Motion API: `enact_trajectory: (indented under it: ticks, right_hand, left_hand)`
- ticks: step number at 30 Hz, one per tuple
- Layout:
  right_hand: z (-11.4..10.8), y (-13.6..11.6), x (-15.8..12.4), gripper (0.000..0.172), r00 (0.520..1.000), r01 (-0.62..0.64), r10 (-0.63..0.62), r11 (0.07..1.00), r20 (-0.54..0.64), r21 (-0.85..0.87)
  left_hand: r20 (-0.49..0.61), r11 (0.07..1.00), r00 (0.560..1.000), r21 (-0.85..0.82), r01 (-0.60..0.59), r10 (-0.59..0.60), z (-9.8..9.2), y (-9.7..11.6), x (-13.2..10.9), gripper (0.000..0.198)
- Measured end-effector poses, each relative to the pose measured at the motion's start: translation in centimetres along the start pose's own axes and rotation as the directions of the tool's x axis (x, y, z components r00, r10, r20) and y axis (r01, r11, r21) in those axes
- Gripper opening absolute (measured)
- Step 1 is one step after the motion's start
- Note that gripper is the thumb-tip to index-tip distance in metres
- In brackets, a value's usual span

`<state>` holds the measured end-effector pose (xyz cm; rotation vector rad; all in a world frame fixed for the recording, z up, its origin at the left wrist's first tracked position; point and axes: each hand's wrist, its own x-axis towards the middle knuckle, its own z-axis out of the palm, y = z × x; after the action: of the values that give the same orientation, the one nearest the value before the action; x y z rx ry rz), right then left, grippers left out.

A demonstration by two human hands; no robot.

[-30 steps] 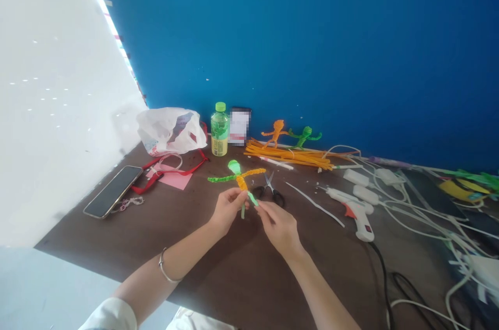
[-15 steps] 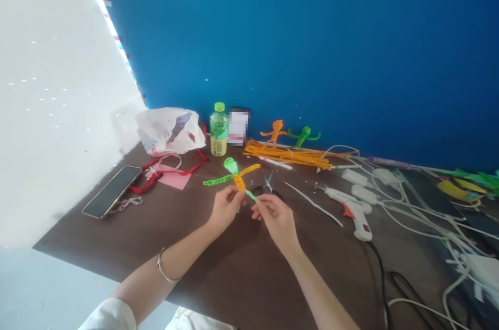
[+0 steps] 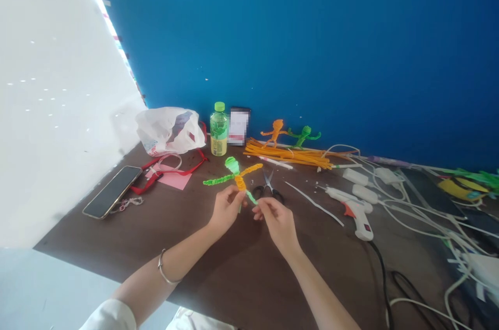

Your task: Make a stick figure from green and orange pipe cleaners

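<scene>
A pipe-cleaner figure (image 3: 239,182) is held up over the dark table, with a pale green head, one green arm, one orange arm and an orange body. My left hand (image 3: 226,209) pinches its lower body between thumb and fingers. The light green leg (image 3: 251,197) slants down to the right, and its end is pinched in the fingertips of my right hand (image 3: 275,216). Black-handled scissors (image 3: 268,183) lie just behind my right hand, blades pointing away. To their right rests a thin white strip (image 3: 314,203).
A white glue gun (image 3: 356,210) and tangled white cables (image 3: 405,205) occupy the right. Behind are orange pipe cleaners (image 3: 288,154), an orange figure (image 3: 276,132), a green figure (image 3: 305,135) and a bottle (image 3: 219,132). A plastic bag (image 3: 167,130) and phone (image 3: 112,192) lie left.
The figure has shifted very slightly right and turned a little in my fingers. Both hands keep their pinch in almost the same place.
</scene>
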<state>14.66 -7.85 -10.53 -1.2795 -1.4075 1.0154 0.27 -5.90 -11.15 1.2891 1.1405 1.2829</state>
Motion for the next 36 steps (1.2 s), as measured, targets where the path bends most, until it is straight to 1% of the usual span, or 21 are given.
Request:
enact_trajectory:
  ticks: [1,3,5,6,7,8,9,11,13,14,15,16,18,19,21,24,26,28,30,32,36]
  right_hand:
    - [0.1,-0.2,0.1,0.025,0.993,-0.115,0.113,0.981,0.025,0.153]
    - [0.2,-0.3,0.3,0.025,0.941,-0.337,0.290,0.852,0.174,0.402]
    - [0.4,-0.3,0.4,0.019,0.868,-0.494,0.369,0.710,0.332,0.502]
    - [0.5,-0.2,0.4,0.017,0.845,-0.532,0.381,0.669,0.375,0.519]
    - [0.7,-0.2,0.3,0.015,0.842,-0.537,0.381,0.654,0.380,0.533]
    - [0.9,-0.2,0.2,0.014,0.861,-0.509,0.377,0.664,0.342,0.548]
    - [1.2,-0.2,0.0,0.016,0.891,-0.454,0.369,0.696,0.265,0.556]
    - [1.6,-0.1,-0.3,0.020,0.947,-0.302,0.316,0.817,0.057,0.492]
    - [1.7,0.2,-0.6,0.023,0.973,-0.130,0.177,0.951,-0.149,0.281]
    - [1.7,0.3,-0.8,0.022,0.974,-0.042,0.070,0.990,-0.213,0.136]
    - [1.5,0.5,-0.8,0.019,0.966,0.053,-0.056,0.998,-0.252,-0.018]
    - [1.4,0.8,-0.9,0.017,0.946,0.152,-0.192,0.974,-0.259,-0.168]
    - [0.9,1.2,-0.8,0.015,0.879,0.330,-0.435,0.851,-0.197,-0.409]
    - [0.7,1.4,-0.7,0.016,0.840,0.398,-0.522,0.776,-0.145,-0.489]
    - [0.3,1.7,-0.5,0.021,0.785,0.481,-0.618,0.653,-0.044,-0.585]
    - [-0.2,1.9,-0.3,0.030,0.748,0.531,-0.662,0.554,0.047,-0.641]
    - [-0.4,1.9,-0.3,0.031,0.731,0.534,-0.680,0.512,0.063,-0.673]
    - [-0.5,1.9,-0.2,0.029,0.711,0.522,-0.700,0.467,0.062,-0.714]
    - [-0.7,1.9,-0.1,0.026,0.693,0.514,-0.717,0.424,0.070,-0.746]
    - [-0.8,1.8,0.0,0.024,0.684,0.512,-0.725,0.399,0.080,-0.761]
    - [-0.5,1.7,0.3,0.018,0.708,0.487,-0.703,0.412,0.071,-0.770]
  left_hand:
    - [0.014,1.000,1.000,0.010,-0.013,0.013,0.0,0.2,-0.1,0.025]
    - [0.042,0.999,0.998,0.012,-0.052,0.051,0.1,0.6,-0.3,0.023]
    - [0.075,0.995,0.993,0.001,-0.096,0.095,0.2,0.8,-0.5,0.021]
    - [0.082,0.994,0.990,-0.005,-0.111,0.111,0.3,0.8,-0.6,0.021]
    - [0.081,0.993,0.990,-0.010,-0.115,0.115,0.3,0.8,-0.6,0.020]
    - [0.067,0.994,0.992,-0.015,-0.105,0.106,0.3,0.8,-0.6,0.020]
    - [0.042,0.996,0.996,-0.022,-0.084,0.085,0.3,0.7,-0.5,0.020]
    - [-0.023,0.998,1.000,-0.051,-0.022,0.020,0.3,0.4,-0.3,0.021]
    - [-0.069,0.994,0.997,-0.105,0.032,-0.039,0.4,0.2,-0.2,0.023]
    - [-0.078,0.989,0.995,-0.140,0.051,-0.063,0.4,0.1,-0.1,0.024]
    - [-0.078,0.982,0.993,-0.178,0.070,-0.085,0.5,0.0,-0.1,0.025]
    - [-0.071,0.971,0.992,-0.220,0.090,-0.108,0.5,0.0,-0.1,0.026]
    - [-0.036,0.936,0.986,-0.322,0.143,-0.163,0.6,0.0,0.0,0.027]
    - [-0.011,0.909,0.981,-0.379,0.174,-0.193,0.7,0.0,0.0,0.028]
    - [0.060,0.837,0.967,-0.489,0.246,-0.249,0.7,-0.1,0.1,0.028]
    - [0.185,0.720,0.934,-0.597,0.355,-0.306,0.7,-0.2,0.3,0.028]
    - [0.243,0.656,0.916,-0.641,0.398,-0.318,0.7,-0.2,0.2,0.026]
    - [0.271,0.619,0.913,-0.672,0.407,-0.306,0.8,0.0,0.1,0.023]
    - [0.287,0.622,0.917,-0.673,0.399,-0.277,0.8,0.3,-0.1,0.022]
    - [0.293,0.659,0.925,-0.649,0.379,-0.243,0.9,0.5,-0.3,0.023]
    - [0.275,0.729,0.940,-0.599,0.332,-0.201,1.0,0.6,-0.5,0.025]
